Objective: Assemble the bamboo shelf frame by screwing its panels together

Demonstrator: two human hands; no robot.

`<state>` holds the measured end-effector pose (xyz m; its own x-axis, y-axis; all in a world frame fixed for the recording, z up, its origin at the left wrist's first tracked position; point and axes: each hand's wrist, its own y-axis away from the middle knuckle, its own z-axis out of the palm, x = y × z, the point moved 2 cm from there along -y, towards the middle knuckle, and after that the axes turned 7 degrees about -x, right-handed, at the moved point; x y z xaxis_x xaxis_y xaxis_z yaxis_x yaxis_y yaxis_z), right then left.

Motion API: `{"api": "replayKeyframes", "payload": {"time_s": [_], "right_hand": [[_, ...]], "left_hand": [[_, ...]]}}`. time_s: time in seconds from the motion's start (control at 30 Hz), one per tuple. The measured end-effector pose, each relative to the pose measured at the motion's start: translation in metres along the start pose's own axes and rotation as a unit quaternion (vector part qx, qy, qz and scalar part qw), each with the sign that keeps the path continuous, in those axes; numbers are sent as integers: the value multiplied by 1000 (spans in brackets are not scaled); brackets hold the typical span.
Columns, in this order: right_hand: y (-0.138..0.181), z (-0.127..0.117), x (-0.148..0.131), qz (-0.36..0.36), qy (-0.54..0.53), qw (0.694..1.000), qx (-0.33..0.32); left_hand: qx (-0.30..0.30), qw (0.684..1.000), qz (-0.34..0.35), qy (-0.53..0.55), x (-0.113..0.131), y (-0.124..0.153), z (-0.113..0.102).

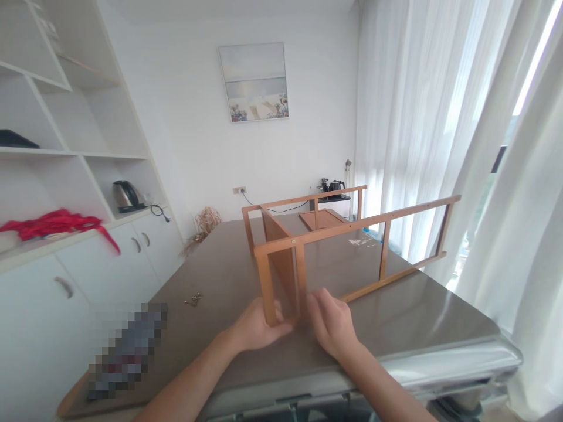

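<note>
A brown wooden shelf frame [328,234] lies on its side on the table, with two ladder-like sides and a wooden panel [279,249] between them. At its near lower corner, my left hand [259,325] is wrapped round the end of the frame. My right hand [332,322] is closed, its fingertips pinched against the upright beside the panel's edge. Whatever those fingertips may hold is hidden. A screw head [294,241] shows on the upper rail of the near side.
Several small metal screws [193,299] lie on the brown tabletop [220,269], left of the frame. A loose wooden panel [328,218] and small white pieces [361,241] are farther back. A pixelated patch [127,351] covers something at the left front.
</note>
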<state>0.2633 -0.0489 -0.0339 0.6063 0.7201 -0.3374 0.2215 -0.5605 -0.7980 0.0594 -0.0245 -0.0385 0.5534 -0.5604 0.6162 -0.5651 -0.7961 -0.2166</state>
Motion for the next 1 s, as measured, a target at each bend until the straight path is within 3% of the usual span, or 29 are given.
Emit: {"api": "replayKeyframes", "payload": {"time_s": [0.3,0.4,0.5,0.6,0.7,0.87,1.0], "right_hand": [[2,-11,9,40,-74,993,84],[3,-23,2,44,-102,989,96],[-6,-41,-17,46,-118,987,103],[-23,-58,-36,17,-106,988,110],[-40,-65,-44,-5,-52,994,94],[-56,-61,-45,-33,25,995,86],[-62,-54,-42,-35,18,997,61]], "left_hand": [[42,994,-104,17,4,18,17],[55,995,-77,11,17,25,10],[157,986,-21,46,35,23,-16],[263,949,58,165,62,10,-47],[283,938,58,189,90,-9,-63],[318,938,28,133,109,-24,-60],[325,922,32,208,101,-26,-49]]}}
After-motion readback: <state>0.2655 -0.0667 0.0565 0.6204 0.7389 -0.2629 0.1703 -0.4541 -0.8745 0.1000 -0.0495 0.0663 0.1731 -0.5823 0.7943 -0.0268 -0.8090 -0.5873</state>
